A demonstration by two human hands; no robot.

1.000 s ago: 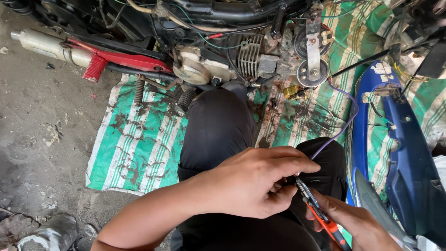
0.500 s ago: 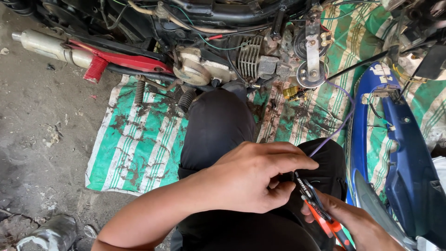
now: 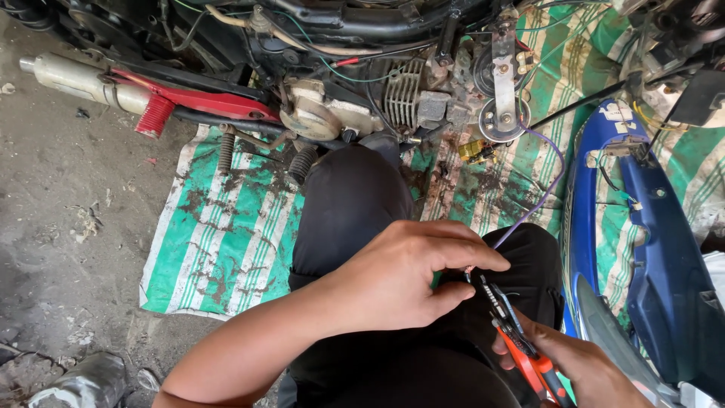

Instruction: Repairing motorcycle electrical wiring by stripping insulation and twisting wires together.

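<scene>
My left hand (image 3: 411, 276) pinches the end of a thin purple wire (image 3: 540, 200) over my lap. The wire runs up and away to a round metal horn (image 3: 504, 117) on the stripped motorcycle. My right hand (image 3: 578, 363), at the lower right, grips red-handled wire strippers (image 3: 521, 340). Their dark jaws (image 3: 483, 287) point up-left and meet the wire right at my left fingertips. My black-trousered knees (image 3: 347, 204) lie beneath both hands.
The motorcycle engine (image 3: 362, 98), its red frame tube (image 3: 204, 102) and pale exhaust (image 3: 75, 75) cross the top. A stained green-and-white striped sheet (image 3: 226, 234) covers the dirty concrete. A blue body panel (image 3: 649, 249) lies on the right. A yellow connector (image 3: 476, 151) rests on the sheet.
My left hand has shifted slightly on the wire end and the plier jaws have stayed against it. Otherwise little has moved.
</scene>
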